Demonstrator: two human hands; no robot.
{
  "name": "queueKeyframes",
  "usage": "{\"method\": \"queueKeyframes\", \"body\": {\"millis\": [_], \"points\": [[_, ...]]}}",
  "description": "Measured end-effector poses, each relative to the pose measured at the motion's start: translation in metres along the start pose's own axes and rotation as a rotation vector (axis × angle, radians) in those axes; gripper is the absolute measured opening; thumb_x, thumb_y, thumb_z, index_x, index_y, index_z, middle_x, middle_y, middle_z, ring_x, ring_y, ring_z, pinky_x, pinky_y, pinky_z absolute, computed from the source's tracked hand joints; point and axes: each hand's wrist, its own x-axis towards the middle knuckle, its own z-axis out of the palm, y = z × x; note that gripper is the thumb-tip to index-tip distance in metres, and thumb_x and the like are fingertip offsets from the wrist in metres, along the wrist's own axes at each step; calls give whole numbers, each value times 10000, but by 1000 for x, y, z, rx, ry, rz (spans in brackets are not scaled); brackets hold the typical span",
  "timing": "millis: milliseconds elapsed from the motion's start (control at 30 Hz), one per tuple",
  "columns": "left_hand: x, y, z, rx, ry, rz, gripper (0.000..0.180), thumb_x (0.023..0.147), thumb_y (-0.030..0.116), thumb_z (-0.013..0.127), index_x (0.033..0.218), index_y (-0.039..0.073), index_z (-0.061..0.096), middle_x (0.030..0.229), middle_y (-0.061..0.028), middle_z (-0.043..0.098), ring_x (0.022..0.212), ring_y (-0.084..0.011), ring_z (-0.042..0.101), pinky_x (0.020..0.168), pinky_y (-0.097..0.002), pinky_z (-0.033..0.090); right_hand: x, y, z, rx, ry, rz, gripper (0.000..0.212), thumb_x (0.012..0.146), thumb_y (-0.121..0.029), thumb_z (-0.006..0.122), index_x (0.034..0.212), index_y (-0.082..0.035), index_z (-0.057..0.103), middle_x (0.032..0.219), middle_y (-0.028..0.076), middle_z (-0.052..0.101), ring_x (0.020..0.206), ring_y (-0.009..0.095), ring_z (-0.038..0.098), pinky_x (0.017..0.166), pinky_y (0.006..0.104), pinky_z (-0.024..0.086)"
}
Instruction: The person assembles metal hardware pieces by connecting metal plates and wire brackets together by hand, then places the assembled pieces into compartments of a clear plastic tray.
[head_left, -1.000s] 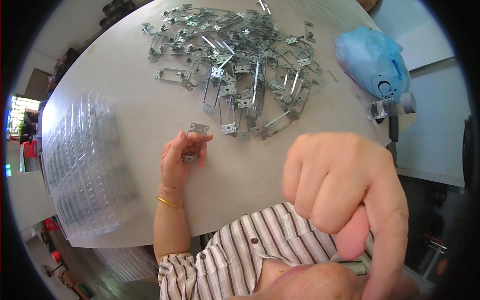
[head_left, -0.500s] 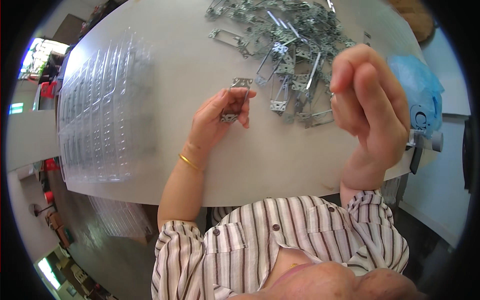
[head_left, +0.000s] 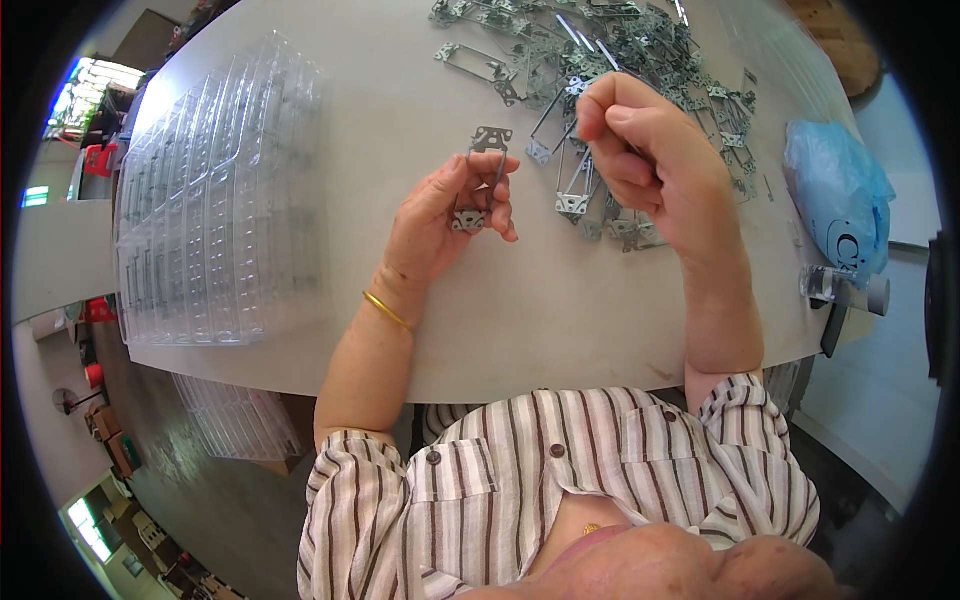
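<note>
My left hand (head_left: pixel 428 228) is closed around a small metal bracket frame (head_left: pixel 491 139), two flat punched end plates joined by thin rods. Its upper plate sticks out beyond my fingers, and the lower plate shows at my palm. My right hand (head_left: pixel 665 165) is raised, thumb and fingers curled together in a pinch; whatever lies between the fingertips is hidden. Beneath and beyond it spreads a tangled pile of similar metal bracket frames (head_left: pixel 645 60). One frame (head_left: pixel 572 204) lies at the pile's near edge, between my two hands.
A stack of clear plastic trays (head_left: pixel 215 215) stands on the white table (head_left: pixel 380 90) at the left. To the right lie a blue plastic bag (head_left: pixel 838 185) and a clear cylindrical container (head_left: pixel 845 289). More clear trays (head_left: pixel 240 418) sit below the table's near left edge.
My right hand has moved left and away from me, from the table's right side to over the pile's edge. My left hand has shifted slightly, still with the bracket frame.
</note>
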Motion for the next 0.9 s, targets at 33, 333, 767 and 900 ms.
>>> {"method": "queueKeyframes", "body": {"millis": [33,333,767,900], "points": [[0,0,0,-1,-1,-1,540,1092,376,323,1282,-71,558,938,-89,580,757,-196,608,725,-388,558,3,3,0,13,-3,26,197,913,-186,462,940,-23,568,616,-77,348,513,21,241,454,235,176],[1,1,-3,-3,-12,16,527,1098,370,311,1294,-52,557,975,-100,591,772,-198,611,749,-397,564,10,11,0,3,-16,42,193,925,-112,497,1064,4,562,681,-14,516,533,38,379,458,214,294],[0,2,-3,12,-28,55,508,1082,366,411,1308,-74,526,979,-82,600,783,-170,631,749,-381,583,12,19,1,-364,-54,-142,187,1005,-219,629,1062,-47,676,819,40,713,596,66,632,503,198,486],[0,1,-2,59,-34,58,523,1080,383,411,1329,-66,510,993,-78,589,777,-165,618,744,-377,582,12,23,7,-380,19,-80,175,1011,-179,612,1096,-34,664,804,41,703,632,73,645,544,211,504]]}}
